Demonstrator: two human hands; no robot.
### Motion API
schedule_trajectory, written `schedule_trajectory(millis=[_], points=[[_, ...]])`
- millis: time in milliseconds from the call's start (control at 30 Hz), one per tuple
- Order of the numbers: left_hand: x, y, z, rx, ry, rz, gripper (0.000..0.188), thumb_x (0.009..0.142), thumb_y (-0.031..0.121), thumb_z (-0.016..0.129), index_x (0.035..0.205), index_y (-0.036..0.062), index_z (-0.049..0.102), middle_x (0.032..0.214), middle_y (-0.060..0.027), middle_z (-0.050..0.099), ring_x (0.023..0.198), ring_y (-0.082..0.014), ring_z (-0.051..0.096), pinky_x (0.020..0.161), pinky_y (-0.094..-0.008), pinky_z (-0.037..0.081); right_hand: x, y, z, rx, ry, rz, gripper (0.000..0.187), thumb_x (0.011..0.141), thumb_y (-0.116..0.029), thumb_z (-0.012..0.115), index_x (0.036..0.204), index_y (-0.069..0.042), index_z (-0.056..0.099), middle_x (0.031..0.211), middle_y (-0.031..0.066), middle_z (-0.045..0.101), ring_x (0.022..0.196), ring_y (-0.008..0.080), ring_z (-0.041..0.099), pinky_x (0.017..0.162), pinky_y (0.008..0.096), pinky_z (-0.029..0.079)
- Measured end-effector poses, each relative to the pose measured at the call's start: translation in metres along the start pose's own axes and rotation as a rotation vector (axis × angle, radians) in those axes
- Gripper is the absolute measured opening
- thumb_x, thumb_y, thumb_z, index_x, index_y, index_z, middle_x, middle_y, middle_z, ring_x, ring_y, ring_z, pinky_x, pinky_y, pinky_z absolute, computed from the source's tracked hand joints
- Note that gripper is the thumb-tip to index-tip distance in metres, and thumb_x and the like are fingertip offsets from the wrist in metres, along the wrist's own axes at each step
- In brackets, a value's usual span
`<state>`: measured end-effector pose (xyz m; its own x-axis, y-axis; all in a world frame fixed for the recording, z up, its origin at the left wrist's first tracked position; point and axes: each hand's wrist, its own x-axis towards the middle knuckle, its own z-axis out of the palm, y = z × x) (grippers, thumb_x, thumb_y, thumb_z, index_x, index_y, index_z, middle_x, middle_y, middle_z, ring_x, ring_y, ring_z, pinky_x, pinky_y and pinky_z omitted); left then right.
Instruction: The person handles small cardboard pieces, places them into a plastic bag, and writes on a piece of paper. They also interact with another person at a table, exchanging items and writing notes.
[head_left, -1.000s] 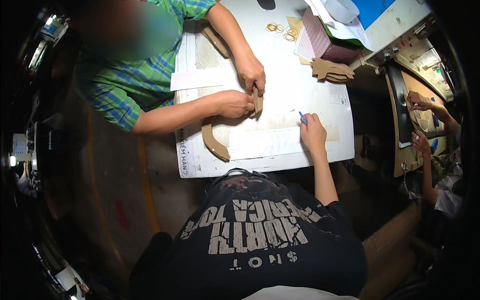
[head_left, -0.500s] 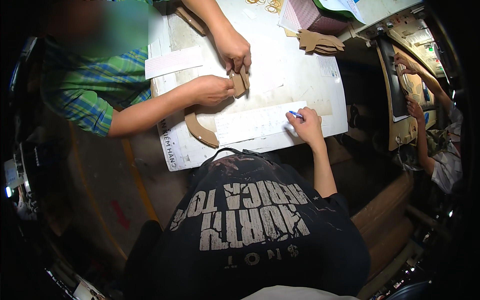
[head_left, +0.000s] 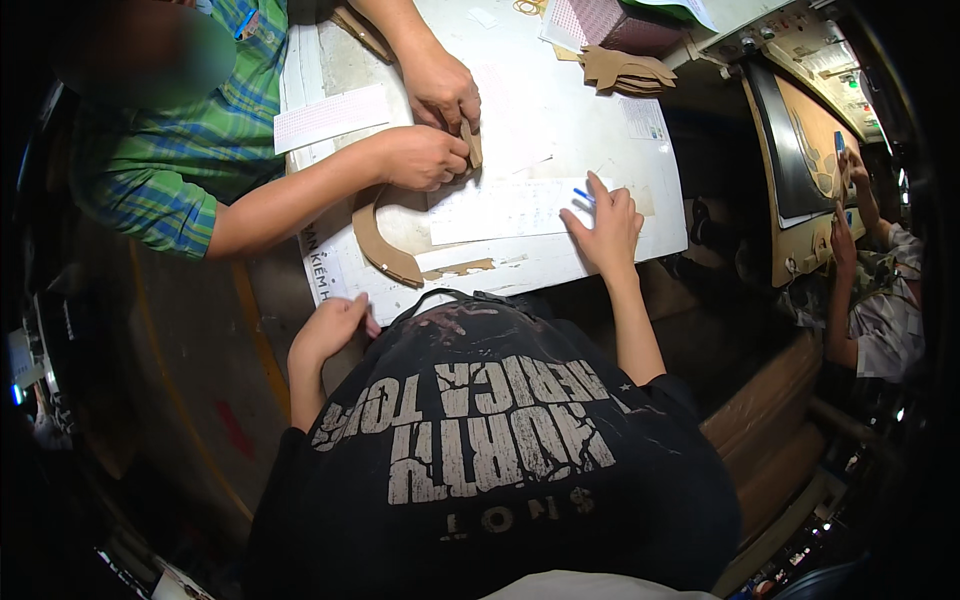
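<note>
Yellow lines (head_left: pixel 258 330) and a red mark (head_left: pixel 236 430) show on the dark floor (head_left: pixel 195 320) at the left of my view. Beside it I look down on a white tabletop (head_left: pixel 662 178). A co-worker in a green plaid shirt (head_left: pixel 165 150) leans in over its left edge, and well beyond its right edge I see another person (head_left: pixel 880 310) at a separate board. Near the far right corner sits a pink box (head_left: pixel 640 28). A white written sheet (head_left: pixel 485 214) lies between the middle and the near edge, and a printed paper (head_left: pixel 330 120) lies by the left edge. Left of the sheet, a curved brown strip (head_left: pixel 376 248) bends down towards the near edge; a stack of brown cut-outs (head_left: pixel 628 72) rests by the right edge. My two hands are well apart. The right hand (head_left: pixel 605 225) is over the sheet's right end, thumb and forefinger spread; the left hand (head_left: pixel 332 325) is loosely curled at the near left corner, and I cannot tell whether it grips anything. The co-worker's hands (head_left: pixel 432 140) are closed around a small brown piece (head_left: pixel 474 150) beyond the sheet. A blue pen (head_left: pixel 583 195) shows against my right fingers, though I cannot tell how firmly it is held
</note>
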<state>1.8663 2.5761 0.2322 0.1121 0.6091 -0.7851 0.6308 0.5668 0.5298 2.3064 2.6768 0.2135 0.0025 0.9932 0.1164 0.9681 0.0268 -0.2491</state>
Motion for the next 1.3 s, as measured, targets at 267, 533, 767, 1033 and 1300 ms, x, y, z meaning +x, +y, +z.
schedule_trajectory(millis=[267,533,767,1033,1300], points=[[0.032,0.054,0.009,0.241,0.087,0.074,0.058,0.105,0.043,0.048,0.079,-0.0019,0.074,0.069,-0.0252,0.066,0.071,-0.0399,0.068,0.073,-0.0421,0.053,0.000,-0.015,-0.004,0.862,0.026,0.287,0.036,0.113,-0.029,0.041,0.121,-0.002,0.063,0.079,0.0081,0.066,0.065,0.0123,0.055,0.062,0.0289,0.047],[0.037,0.151,0.066,0.215,-0.017,0.766,0.034,0.101,0.025,0.056,0.093,-0.0036,0.072,0.085,-0.0249,0.068,0.080,-0.0400,0.066,0.078,-0.0473,0.052,-0.002,-0.041,0.006,0.750,-0.105,0.258,0.031,0.106,-0.028,0.058,0.096,0.001,0.063,0.064,0.0076,0.063,0.054,0.0113,0.057,0.053,0.0304,0.049],[0.089,0.153,0.102,0.507,0.107,1.001,0.031,0.094,0.014,0.059,0.124,0.0101,0.067,0.107,-0.0163,0.062,0.099,-0.0362,0.060,0.087,-0.0465,0.051,-0.016,-0.047,0.034,0.971,-0.038,0.411,0.046,0.110,-0.034,0.048,0.081,0.000,0.058,0.061,0.0096,0.060,0.055,0.0141,0.059,0.055,0.0372,0.051],[0.105,0.132,0.119,0.648,0.230,1.008,0.057,0.090,0.013,0.060,0.146,0.0187,0.054,0.111,-0.0125,0.057,0.100,-0.0315,0.057,0.086,-0.0452,0.049,-0.033,-0.036,0.070,0.646,0.205,0.129,0.044,0.110,-0.025,0.039,0.080,-0.001,0.060,0.067,0.0185,0.066,0.062,0.0398,0.067,0.059,0.0468,0.053],[0.104,0.135,0.122,0.682,0.240,0.973,0.057,0.094,0.015,0.057,0.151,0.0185,0.051,0.110,-0.0123,0.057,0.099,-0.0294,0.057,0.088,-0.0425,0.048,-0.032,-0.036,0.073,0.656,0.198,0.115,0.034,0.107,-0.018,0.047,0.079,-0.001,0.056,0.062,0.0210,0.058,0.057,0.0414,0.061,0.054,0.0476,0.047]])
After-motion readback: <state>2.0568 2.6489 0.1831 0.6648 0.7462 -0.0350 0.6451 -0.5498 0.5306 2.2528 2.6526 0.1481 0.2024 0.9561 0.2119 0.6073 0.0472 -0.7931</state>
